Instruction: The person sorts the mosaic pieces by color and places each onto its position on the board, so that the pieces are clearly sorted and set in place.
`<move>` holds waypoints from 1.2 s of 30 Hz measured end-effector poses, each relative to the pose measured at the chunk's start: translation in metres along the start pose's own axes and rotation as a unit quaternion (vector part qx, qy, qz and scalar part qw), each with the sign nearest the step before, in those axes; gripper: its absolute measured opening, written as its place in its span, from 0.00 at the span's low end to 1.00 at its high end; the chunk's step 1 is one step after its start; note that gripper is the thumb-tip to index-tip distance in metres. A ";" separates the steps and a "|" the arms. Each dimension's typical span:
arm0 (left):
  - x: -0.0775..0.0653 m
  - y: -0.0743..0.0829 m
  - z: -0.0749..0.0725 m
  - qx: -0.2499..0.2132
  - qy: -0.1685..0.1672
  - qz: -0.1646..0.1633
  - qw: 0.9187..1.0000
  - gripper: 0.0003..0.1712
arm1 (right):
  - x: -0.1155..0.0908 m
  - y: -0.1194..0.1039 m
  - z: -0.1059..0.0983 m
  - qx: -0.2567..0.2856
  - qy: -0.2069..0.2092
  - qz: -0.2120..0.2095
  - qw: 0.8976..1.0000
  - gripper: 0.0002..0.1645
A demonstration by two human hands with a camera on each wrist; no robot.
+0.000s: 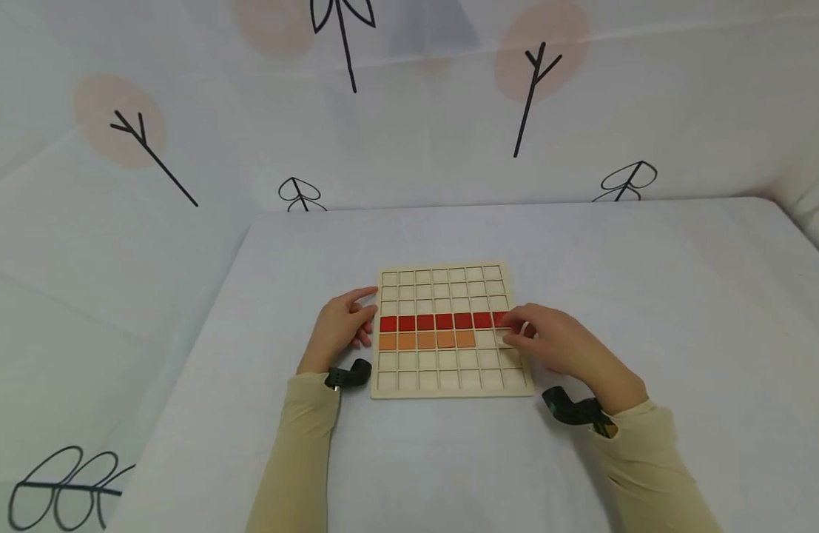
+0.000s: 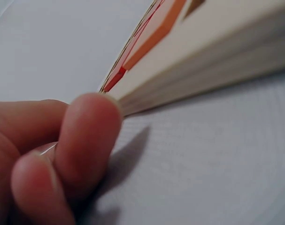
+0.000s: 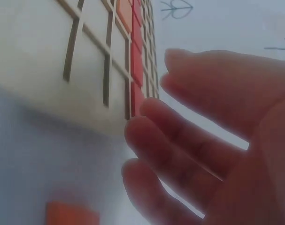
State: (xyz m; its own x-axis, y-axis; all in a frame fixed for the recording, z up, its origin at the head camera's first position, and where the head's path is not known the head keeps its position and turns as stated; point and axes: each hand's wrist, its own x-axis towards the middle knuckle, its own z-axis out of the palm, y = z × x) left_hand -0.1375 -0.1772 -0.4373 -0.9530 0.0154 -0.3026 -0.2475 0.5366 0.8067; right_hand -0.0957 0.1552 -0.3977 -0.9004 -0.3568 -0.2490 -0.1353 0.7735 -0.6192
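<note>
A pale wooden grid board [image 1: 458, 360] lies flat on the white table. Several red tiles [image 1: 444, 321] fill one row, and several orange tiles [image 1: 425, 340] sit in the row below from the left. My left hand [image 1: 342, 323] touches the board's left edge, index finger extended along it and the others loosely bent, holding nothing visible. Over the right edge hovers my right hand [image 1: 549, 337], its fingertips at the end of the red row. Its thumb and index look apart, with no tile visible between them. In the right wrist view, a blurred orange piece [image 3: 72, 214] shows beside the board.
A white cloth with drawn plants and pink circles [image 1: 542, 52] hangs behind the table [image 1: 682, 296] and along its left side. Dark cameras are strapped on both wrists, such as the right wrist camera [image 1: 572, 407].
</note>
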 end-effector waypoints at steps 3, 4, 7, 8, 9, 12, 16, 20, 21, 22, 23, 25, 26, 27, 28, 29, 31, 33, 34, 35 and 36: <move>0.001 0.000 0.000 0.003 -0.001 -0.001 1.000 0.22 | -0.003 0.007 -0.003 0.007 -0.005 0.008 1.000 0.16; 0.001 -0.001 0.000 0.004 -0.001 -0.001 1.000 0.22 | -0.004 0.009 -0.005 0.008 -0.006 0.009 1.000 0.16; 0.001 -0.001 -0.001 0.008 0.000 -0.002 1.000 0.22 | -0.006 0.015 -0.008 -0.002 -0.007 0.009 1.000 0.16; 0.001 -0.001 -0.001 0.009 0.000 -0.002 1.000 0.22 | -0.006 0.017 -0.009 -0.007 -0.007 0.008 1.000 0.16; 0.001 -0.001 -0.001 0.010 0.001 -0.002 1.000 0.22 | -0.007 0.019 -0.010 -0.009 -0.009 0.011 1.000 0.16; 0.001 -0.001 -0.001 0.013 0.001 -0.001 1.000 0.22 | -0.010 0.025 -0.012 -0.016 -0.009 0.016 1.000 0.16; 0.000 0.000 -0.001 0.013 0.001 0.001 1.000 0.22 | -0.013 0.031 -0.015 -0.019 -0.018 0.028 0.999 0.17; -0.001 0.000 -0.001 0.010 -0.003 -0.002 1.000 0.22 | -0.017 0.034 -0.018 -0.019 -0.033 0.042 0.998 0.18; -0.001 0.000 -0.001 0.009 -0.005 -0.003 1.000 0.22 | -0.018 0.035 -0.018 -0.018 -0.036 0.044 0.998 0.18; -0.001 0.000 -0.001 0.008 -0.005 -0.003 1.000 0.22 | -0.018 0.036 -0.019 -0.019 -0.039 0.046 0.998 0.18; -0.002 0.000 -0.001 0.008 -0.005 -0.003 1.000 0.22 | -0.019 0.037 -0.019 -0.020 -0.041 0.047 0.998 0.18; -0.001 0.000 -0.001 0.006 -0.005 -0.002 1.000 0.22 | -0.020 0.039 -0.020 -0.022 -0.046 0.049 0.998 0.19; -0.001 0.000 -0.001 0.005 -0.005 -0.002 1.000 0.22 | -0.021 0.041 -0.021 -0.024 -0.047 0.049 0.997 0.19; -0.001 0.000 -0.001 0.005 -0.005 -0.002 1.000 0.22 | -0.021 0.042 -0.021 -0.025 -0.049 0.049 0.997 0.20; -0.001 0.000 -0.001 0.005 -0.004 -0.002 1.000 0.22 | -0.022 0.043 -0.021 -0.025 -0.051 0.049 0.997 0.20; -0.001 0.000 -0.001 0.005 -0.004 -0.002 1.000 0.22 | -0.022 0.044 -0.022 -0.026 -0.052 0.048 0.997 0.20; -0.001 0.000 -0.001 0.005 -0.004 -0.002 1.000 0.22 | -0.024 0.044 -0.022 -0.024 -0.055 0.048 0.997 0.21; -0.001 -0.001 -0.001 0.005 -0.004 0.001 1.000 0.22 | -0.025 0.044 -0.023 -0.022 -0.059 0.046 0.997 0.21; -0.001 -0.002 -0.001 0.004 -0.004 0.004 1.000 0.22 | -0.025 0.043 -0.023 -0.023 -0.060 0.043 0.997 0.21; -0.001 -0.002 -0.001 0.002 -0.004 0.008 1.000 0.22 | -0.025 0.042 -0.023 -0.022 -0.062 0.041 0.997 0.21; -0.001 -0.003 -0.001 0.002 -0.003 0.011 1.000 0.22 | -0.026 0.042 -0.023 -0.023 -0.065 0.039 0.997 0.21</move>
State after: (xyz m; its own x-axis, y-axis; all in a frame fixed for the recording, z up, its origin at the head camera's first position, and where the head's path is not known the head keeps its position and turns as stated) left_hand -0.1358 -0.1797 -0.4388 -0.9572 0.0329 -0.2874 -0.2251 0.5390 0.8116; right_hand -0.0877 0.2088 -0.3999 -0.8486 -0.3562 -0.3913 -0.0875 0.8237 -0.5602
